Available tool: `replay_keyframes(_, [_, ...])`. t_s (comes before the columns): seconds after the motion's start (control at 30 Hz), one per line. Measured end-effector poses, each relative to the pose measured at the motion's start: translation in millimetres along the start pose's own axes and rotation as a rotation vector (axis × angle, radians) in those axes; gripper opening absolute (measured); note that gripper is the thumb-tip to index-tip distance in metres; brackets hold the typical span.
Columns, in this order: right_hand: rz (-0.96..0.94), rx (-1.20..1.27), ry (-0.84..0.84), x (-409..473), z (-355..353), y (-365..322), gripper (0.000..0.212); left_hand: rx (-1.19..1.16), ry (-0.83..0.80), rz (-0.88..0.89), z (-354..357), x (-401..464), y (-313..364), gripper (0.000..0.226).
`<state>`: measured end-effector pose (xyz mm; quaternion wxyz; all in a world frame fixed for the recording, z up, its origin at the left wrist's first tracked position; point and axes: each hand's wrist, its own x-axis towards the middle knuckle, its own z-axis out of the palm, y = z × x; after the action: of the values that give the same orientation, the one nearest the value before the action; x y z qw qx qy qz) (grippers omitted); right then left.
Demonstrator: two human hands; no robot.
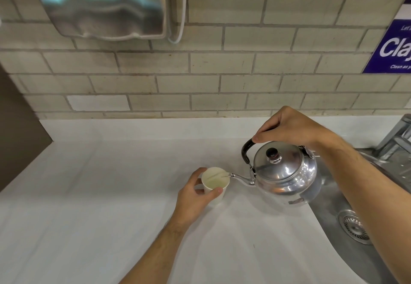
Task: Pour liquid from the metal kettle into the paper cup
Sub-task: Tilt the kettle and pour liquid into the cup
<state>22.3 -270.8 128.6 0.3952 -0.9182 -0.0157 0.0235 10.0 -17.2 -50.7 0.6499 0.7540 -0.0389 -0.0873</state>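
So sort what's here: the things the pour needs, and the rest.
In use:
metal kettle, held by right hand
paper cup, steadied by left hand

Just there:
sink
tap
wall dispenser
blue sign

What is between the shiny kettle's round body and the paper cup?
In the head view, only the kettle's thin curved spout lies between the metal kettle and the paper cup; its tip reaches the cup's rim. Below it is bare white counter.

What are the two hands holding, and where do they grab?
The right hand holds the metal kettle by its black top handle. The left hand wraps around the paper cup at its side.
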Motion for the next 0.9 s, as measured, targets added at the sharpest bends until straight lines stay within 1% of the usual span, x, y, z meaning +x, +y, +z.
replay_keyframes(0.23, [-0.009,-0.017,-0.007,3,0,2,0.007,-0.003,-0.005,0.006,0,-1,2,0.055])
replay_keyframes(0.6, [-0.029,0.007,-0.014,5,-2,5,0.011,0.004,-0.007,-0.005,0,-1,3,0.056])
replay_keyframes(0.7, [-0.037,0.051,-0.002,5,-3,13,0.013,0.013,-0.003,-0.005,-1,-1,3,0.055])
replay_keyframes(0.83, [-0.021,0.157,0.037,6,-1,30,0.002,0.027,-0.003,-0.015,-1,-1,4,0.054])
replay_keyframes(0.9, [0.009,0.197,0.056,7,2,42,0.005,0.029,-0.001,-0.02,-1,-1,4,0.055])
